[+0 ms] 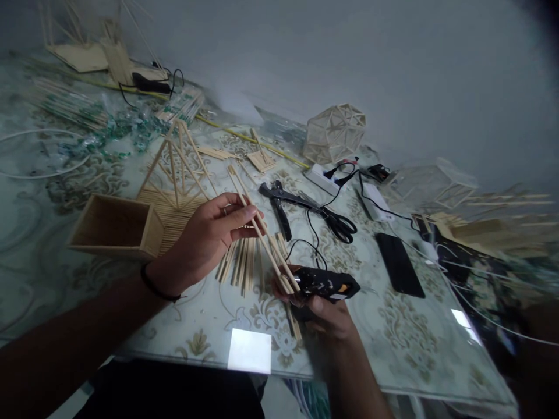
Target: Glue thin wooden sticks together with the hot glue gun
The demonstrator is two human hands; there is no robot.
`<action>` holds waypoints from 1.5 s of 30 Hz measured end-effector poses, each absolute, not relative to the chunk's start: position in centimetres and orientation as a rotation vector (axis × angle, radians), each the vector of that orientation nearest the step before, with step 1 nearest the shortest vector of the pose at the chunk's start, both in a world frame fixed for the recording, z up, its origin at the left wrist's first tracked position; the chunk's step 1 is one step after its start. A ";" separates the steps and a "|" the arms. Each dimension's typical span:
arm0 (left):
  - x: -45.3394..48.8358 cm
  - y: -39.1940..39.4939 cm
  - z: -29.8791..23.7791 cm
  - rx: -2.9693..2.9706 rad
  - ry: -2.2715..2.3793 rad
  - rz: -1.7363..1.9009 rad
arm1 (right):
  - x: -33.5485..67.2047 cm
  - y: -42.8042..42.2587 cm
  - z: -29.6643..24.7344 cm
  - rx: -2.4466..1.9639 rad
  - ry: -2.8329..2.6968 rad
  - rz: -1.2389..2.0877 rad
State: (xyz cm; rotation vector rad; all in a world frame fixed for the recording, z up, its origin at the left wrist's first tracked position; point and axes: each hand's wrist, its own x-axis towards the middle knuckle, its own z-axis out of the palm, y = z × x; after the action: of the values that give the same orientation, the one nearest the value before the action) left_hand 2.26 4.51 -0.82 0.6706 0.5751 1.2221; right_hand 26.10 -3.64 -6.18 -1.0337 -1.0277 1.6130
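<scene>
My left hand (218, 233) pinches thin wooden sticks (262, 235) between thumb and fingers, holding them at a slant above the table. Their lower ends reach the front of a black glue gun (325, 283), which my right hand (332, 320) grips from below. Under the held sticks lies a loose bundle of more sticks (240, 265). Left of my left hand stands an open wooden box (111, 227), beside a stick frame (177, 169) shaped like a pyramid on a slatted wooden base (174, 224).
Scissors (336, 221) and a dark cutter-like tool (279, 209) lie beyond my hands. A power strip (325, 177), cables and a phone (399, 265) are to the right. Geometric stick frames (334, 134) stand at the back. Plastic wrappers (126, 131) lie at left.
</scene>
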 end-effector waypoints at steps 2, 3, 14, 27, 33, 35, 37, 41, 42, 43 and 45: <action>2.3 4.6 -0.8 0.673 0.577 1.220 | 26.1 -3.7 -6.1 -1.029 -1.004 1.620; 2.3 4.6 -0.8 0.673 0.577 1.219 | 26.1 -3.8 -6.0 -1.037 -0.991 1.621; 2.2 4.9 -0.9 0.660 0.561 1.227 | 26.4 -3.4 -6.3 -1.012 -1.048 1.620; 2.1 4.8 -0.6 0.681 0.620 1.227 | 26.1 -3.1 -5.5 -1.063 -1.065 1.623; 2.0 5.0 -0.4 0.672 0.655 1.239 | 26.7 -3.5 -5.6 -1.140 -1.037 1.629; 2.0 5.1 -0.4 0.675 0.672 1.245 | 27.5 -3.6 -5.7 -1.197 -1.054 1.594; 1.9 5.2 -0.5 0.675 0.682 1.254 | 28.5 -3.5 -5.4 -1.252 -1.114 1.513; 1.9 5.3 -0.6 0.698 0.714 1.254 | 31.3 -2.5 -3.4 -1.545 -1.453 1.103; 2.0 5.2 -0.6 0.713 0.732 1.256 | 32.2 -2.1 -2.9 -1.649 -1.574 0.959; 2.0 5.1 -0.5 0.736 0.752 1.260 | 33.2 -1.8 -2.6 -1.744 -1.688 0.800; 2.1 4.9 -0.5 0.798 0.793 1.272 | 35.6 -1.3 -2.8 -1.857 -1.869 0.484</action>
State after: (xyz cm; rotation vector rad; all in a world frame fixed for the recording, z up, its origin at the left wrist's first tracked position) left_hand 2.09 4.91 -0.47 0.7982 0.7929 1.2718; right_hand 35.60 -1.26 -2.80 -1.8571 -1.8693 0.4841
